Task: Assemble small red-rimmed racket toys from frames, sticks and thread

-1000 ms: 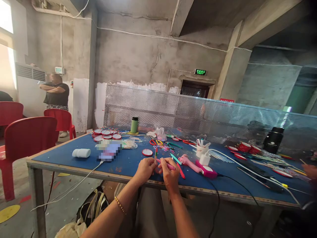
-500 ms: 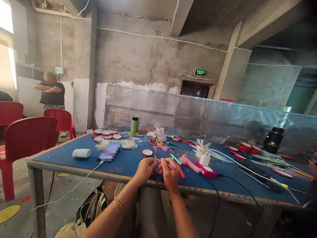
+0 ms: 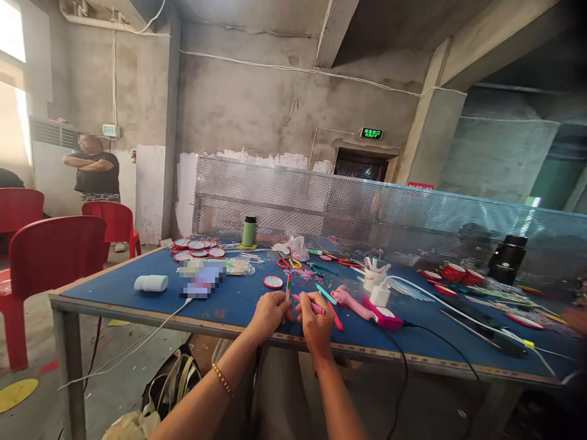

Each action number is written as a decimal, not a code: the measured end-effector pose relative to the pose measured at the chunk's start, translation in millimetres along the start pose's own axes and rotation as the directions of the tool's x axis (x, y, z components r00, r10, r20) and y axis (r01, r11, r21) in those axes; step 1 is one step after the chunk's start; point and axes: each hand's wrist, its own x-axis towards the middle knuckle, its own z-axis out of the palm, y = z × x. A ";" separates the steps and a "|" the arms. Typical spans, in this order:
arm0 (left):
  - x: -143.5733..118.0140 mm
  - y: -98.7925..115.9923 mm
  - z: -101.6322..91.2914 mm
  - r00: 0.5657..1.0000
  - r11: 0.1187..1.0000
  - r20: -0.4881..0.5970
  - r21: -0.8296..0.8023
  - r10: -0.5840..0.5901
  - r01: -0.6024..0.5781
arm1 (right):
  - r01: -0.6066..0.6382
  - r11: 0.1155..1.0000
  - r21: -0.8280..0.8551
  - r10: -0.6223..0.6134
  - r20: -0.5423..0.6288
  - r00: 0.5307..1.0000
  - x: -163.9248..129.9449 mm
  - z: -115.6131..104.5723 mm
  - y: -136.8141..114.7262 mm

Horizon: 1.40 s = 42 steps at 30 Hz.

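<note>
1. Fingers of my left hand (image 3: 269, 312) are pinched shut around a thin upright stick (image 3: 288, 285) with red, white and green bands; it rises from my fingertips just above the near edge of the table.
2. My right hand (image 3: 316, 322) is closed around a pink pen-like tool (image 3: 308, 304), which lies almost level and points left toward the stick; my two hands nearly touch.
3. Both hands hover over a blue worktable (image 3: 137, 299) with a worn metal-framed edge.
4. Just right of my hands lies a pink glue gun (image 3: 364, 307) with a black cord running off the front edge.
5. Beyond my hands sits one red-rimmed round disc (image 3: 273, 282); more of them are piled at the far left corner (image 3: 197, 247).
6. A green bottle (image 3: 248, 231) stands near the back, with red-handled scissors (image 3: 288, 263) to its right.
7. A white cylinder (image 3: 151, 282) lies on its side at the left, and a white cable (image 3: 137, 345) hangs off the front.
8. A perforated metal screen (image 3: 367, 214) runs along the far side of the table.
9. Behind it are bare concrete walls, a dark doorway and a lit green exit sign (image 3: 371, 133).
10. Red plastic chairs (image 3: 50, 256) stand to the left, and a person (image 3: 94, 168) stands with arms folded by the wall.
</note>
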 end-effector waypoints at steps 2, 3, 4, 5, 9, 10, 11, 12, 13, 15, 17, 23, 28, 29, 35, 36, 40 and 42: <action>-0.6 1.0 -0.2 1.000 1.000 0.000 -0.013 0.005 -0.005 | 0.003 1.000 -0.003 -0.003 -0.024 1.000 -0.4 0.1 -0.6; -0.8 1.3 -0.3 1.000 1.000 0.000 -0.016 0.009 -0.009 | 0.001 1.000 0.004 -0.001 -0.033 0.999 -0.6 0.1 -1.3; -0.9 1.3 -0.2 1.000 1.000 0.000 -0.016 0.013 -0.013 | -0.002 1.000 0.014 0.002 -0.036 0.999 -0.7 0.0 -2.1; -0.9 1.2 -0.2 1.000 1.000 0.001 -0.016 0.015 -0.015 | -0.004 1.000 0.024 0.005 -0.034 0.999 -0.8 0.0 -2.9; -0.1 -1.1 0.5 1.000 1.000 -0.003 -0.009 0.020 -0.020 | 0.001 0.999 0.052 -0.001 -0.002 1.000 -0.6 -0.5 -4.9; 0.2 -2.0 0.7 1.000 1.000 -0.005 -0.002 0.020 -0.020 | 0.004 0.998 0.056 -0.004 0.005 1.000 -0.5 -0.6 -5.0; 0.6 -2.9 0.9 1.000 1.000 -0.006 0.006 0.023 -0.022 | 0.005 0.998 0.059 -0.006 0.010 1.000 -0.5 -0.6 -5.0; 1.0 -3.8 1.0 1.000 1.000 -0.007 0.013 0.025 -0.025 | 0.005 0.998 0.061 -0.006 0.016 1.000 -0.4 -0.5 -5.0; 1.4 -4.7 1.2 1.000 0.999 -0.009 0.019 0.029 -0.029 | 0.002 0.998 0.062 -0.004 0.020 1.000 -0.4 -0.3 -4.9; 2.1 -6.3 1.3 0.999 0.999 -0.013 0.023 0.036 -0.036 | -0.007 0.997 0.071 0.005 0.030 1.000 -0.5 0.2 -4.4; 2.6 -7.3 1.4 0.999 0.999 -0.016 0.022 0.039 -0.038 | -0.017 0.997 0.079 0.014 0.039 0.999 -0.6 0.6 -3.5; 1.6 -5.6 1.7 0.999 0.999 -0.013 -0.003 0.041 -0.041 | -0.016 0.996 0.084 0.012 0.053 0.999 -1.0 0.7 -0.8; -0.1 -3.8 2.1 1.000 0.999 -0.012 -0.018 0.027 -0.027 | -0.011 0.997 0.079 0.006 0.062 0.998 -1.0 0.3 -0.6; -0.2 -3.9 2.1 1.000 1.000 -0.011 -0.018 0.026 -0.026 | -0.008 0.997 0.077 0.003 0.062 0.998 -0.8 0.3 -0.7; -0.3 -2.8 1.6 0.999 0.999 -0.023 -0.001 0.036 -0.036 | -0.004 0.997 0.078 0.000 0.062 0.998 0.1 0.3 -1.8; -0.5 -2.1 1.4 0.999 0.999 -0.022 -0.003 0.034 -0.034 | -0.005 0.997 0.077 0.000 0.062 0.998 0.0 0.4 -1.9; -1.0 0.3 0.9 0.999 0.999 -0.016 -0.005 0.036 -0.036 | -0.006 0.997 0.076 0.002 0.058 0.998 -0.5 0.8 -2.1; -0.9 0.5 0.6 0.999 0.999 -0.017 -0.005 0.038 -0.038 | -0.007 0.997 0.076 0.002 0.056 0.998 -0.5 1.0 -2.4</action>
